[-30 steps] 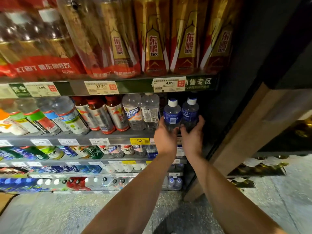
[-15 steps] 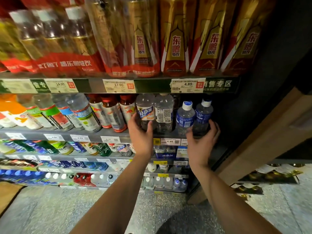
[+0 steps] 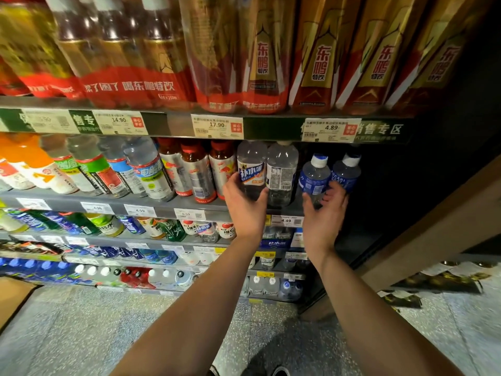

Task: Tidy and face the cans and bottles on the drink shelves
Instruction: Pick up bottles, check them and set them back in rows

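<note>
— Left hand point(image 3: 245, 206)?
— Curled round clear plastic bottle with navy-and-white label point(image 3: 250, 169), clear liquid inside, upright on grey metal shelf point(image 3: 151, 203).
— Right hand point(image 3: 324, 211)?
— Fingers spread, relaxed, near white-capped blue-labelled bottle point(image 3: 314, 179); contact unclear.

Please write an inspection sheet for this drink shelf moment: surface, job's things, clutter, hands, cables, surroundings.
Surface: grey middle shelf, fully stocked.
Job's things: clear bottle faces forward; its neighbour shows its back label; two blue bottles upright.
Clutter: nothing seen.
Hands: left hand holds the clear bottle; right hand open beside the blue bottles.
Cables: nothing seen.
Surroundings: price tags, speckled floor, wooden panel.
</note>
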The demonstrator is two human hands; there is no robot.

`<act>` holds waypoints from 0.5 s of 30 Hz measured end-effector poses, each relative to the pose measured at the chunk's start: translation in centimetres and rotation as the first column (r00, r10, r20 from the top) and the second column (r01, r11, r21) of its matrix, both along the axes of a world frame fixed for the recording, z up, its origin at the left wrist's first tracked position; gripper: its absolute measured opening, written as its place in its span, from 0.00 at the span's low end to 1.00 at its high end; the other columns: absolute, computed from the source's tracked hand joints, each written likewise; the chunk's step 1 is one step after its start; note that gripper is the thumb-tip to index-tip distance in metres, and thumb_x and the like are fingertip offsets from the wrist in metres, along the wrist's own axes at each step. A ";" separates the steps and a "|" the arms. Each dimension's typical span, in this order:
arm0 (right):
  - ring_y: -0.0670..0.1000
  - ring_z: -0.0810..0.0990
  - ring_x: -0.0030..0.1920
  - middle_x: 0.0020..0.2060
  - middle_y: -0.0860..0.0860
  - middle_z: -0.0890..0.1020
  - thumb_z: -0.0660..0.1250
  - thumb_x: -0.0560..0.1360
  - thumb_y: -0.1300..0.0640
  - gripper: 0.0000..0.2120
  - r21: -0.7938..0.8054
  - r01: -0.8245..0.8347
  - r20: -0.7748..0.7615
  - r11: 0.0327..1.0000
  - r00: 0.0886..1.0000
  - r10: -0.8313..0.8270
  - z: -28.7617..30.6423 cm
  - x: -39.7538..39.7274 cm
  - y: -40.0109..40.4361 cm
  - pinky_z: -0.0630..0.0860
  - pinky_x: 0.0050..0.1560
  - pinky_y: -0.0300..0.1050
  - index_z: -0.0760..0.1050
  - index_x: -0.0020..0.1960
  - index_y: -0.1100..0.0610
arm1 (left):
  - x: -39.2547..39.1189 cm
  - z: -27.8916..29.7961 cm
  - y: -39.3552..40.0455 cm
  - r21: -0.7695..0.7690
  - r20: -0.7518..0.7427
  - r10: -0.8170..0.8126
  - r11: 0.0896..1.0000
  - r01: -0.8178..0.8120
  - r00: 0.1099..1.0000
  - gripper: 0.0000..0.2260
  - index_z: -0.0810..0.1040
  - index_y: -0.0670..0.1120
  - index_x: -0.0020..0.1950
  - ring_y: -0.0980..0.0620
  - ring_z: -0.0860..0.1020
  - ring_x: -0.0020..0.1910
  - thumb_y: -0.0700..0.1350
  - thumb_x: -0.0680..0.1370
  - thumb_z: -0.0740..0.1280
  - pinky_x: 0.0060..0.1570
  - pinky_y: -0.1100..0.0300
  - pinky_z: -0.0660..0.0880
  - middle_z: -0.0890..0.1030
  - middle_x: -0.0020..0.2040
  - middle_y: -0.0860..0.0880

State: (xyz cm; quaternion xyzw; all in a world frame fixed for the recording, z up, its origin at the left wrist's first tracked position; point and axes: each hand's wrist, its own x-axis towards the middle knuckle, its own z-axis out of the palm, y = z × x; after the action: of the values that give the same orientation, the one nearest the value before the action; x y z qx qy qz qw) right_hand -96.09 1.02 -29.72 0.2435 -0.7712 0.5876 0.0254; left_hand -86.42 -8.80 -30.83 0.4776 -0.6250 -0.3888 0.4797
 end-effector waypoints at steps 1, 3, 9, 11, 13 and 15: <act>0.54 0.78 0.57 0.59 0.57 0.75 0.74 0.74 0.60 0.24 -0.003 0.007 -0.008 1.000 1.000 -0.007 -0.1 0.1 0.0 0.77 0.58 0.58 0.69 0.66 0.59 | 0.0 0.1 0.0 -0.002 -0.002 -0.003 1.000 0.003 1.000 0.33 0.67 0.47 0.71 0.51 0.73 0.66 0.46 0.71 0.79 0.69 0.52 0.72 0.71 0.64 0.51; 0.53 0.77 0.56 0.58 0.55 0.75 0.74 0.74 0.61 0.22 -0.015 0.017 -0.018 1.000 1.000 -0.017 -0.5 0.4 0.1 0.77 0.58 0.57 0.70 0.65 0.60 | 0.2 0.3 0.1 0.003 0.006 -0.010 1.000 0.010 1.000 0.33 0.67 0.47 0.70 0.52 0.73 0.65 0.47 0.70 0.79 0.68 0.53 0.72 0.71 0.64 0.51; 0.52 0.75 0.60 0.60 0.52 0.72 0.70 0.76 0.61 0.19 -0.061 0.009 -0.016 0.998 1.000 -0.010 -0.6 3.1 0.6 0.75 0.62 0.45 0.69 0.64 0.61 | 1.9 0.5 -0.1 0.037 0.005 -0.148 0.988 0.147 0.989 0.33 0.67 0.47 0.71 0.54 0.74 0.66 0.42 0.70 0.79 0.68 0.52 0.73 0.73 0.66 0.50; 0.52 0.75 0.60 0.61 0.54 0.73 0.69 0.77 0.59 0.19 -0.060 0.005 -0.009 0.998 1.000 -0.006 -0.3 4.6 0.1 0.74 0.61 0.42 0.69 0.64 0.60 | 3.3 0.7 -0.1 0.032 0.023 -0.185 0.982 0.184 0.983 0.33 0.67 0.46 0.71 0.52 0.74 0.67 0.43 0.71 0.78 0.68 0.51 0.73 0.72 0.66 0.52; 0.51 0.75 0.59 0.59 0.53 0.72 0.69 0.77 0.58 0.18 -0.057 0.001 0.006 0.998 1.000 -0.001 -0.3 6.6 -0.7 0.74 0.60 0.44 0.69 0.64 0.60 | 5.5 0.8 -0.1 0.032 0.009 -0.200 0.979 0.200 0.980 0.31 0.68 0.46 0.72 0.51 0.75 0.66 0.44 0.72 0.77 0.67 0.51 0.74 0.73 0.64 0.52; 0.51 0.75 0.57 0.59 0.57 0.74 0.69 0.78 0.60 0.18 -0.050 -0.011 0.038 0.999 0.999 0.012 -0.9 9.2 -1.5 0.72 0.58 0.36 0.70 0.64 0.62 | 8.6 0.5 -0.1 0.017 -0.014 -0.228 0.973 0.229 0.973 0.28 0.69 0.48 0.70 0.51 0.78 0.61 0.45 0.73 0.76 0.63 0.50 0.76 0.76 0.62 0.50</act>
State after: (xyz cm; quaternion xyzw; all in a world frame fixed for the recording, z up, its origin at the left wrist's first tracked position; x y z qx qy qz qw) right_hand -86.87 -0.50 -30.57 0.2360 -0.7553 0.6113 0.0135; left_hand -77.86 -8.88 -30.30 0.4046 -0.6693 -0.4500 0.4310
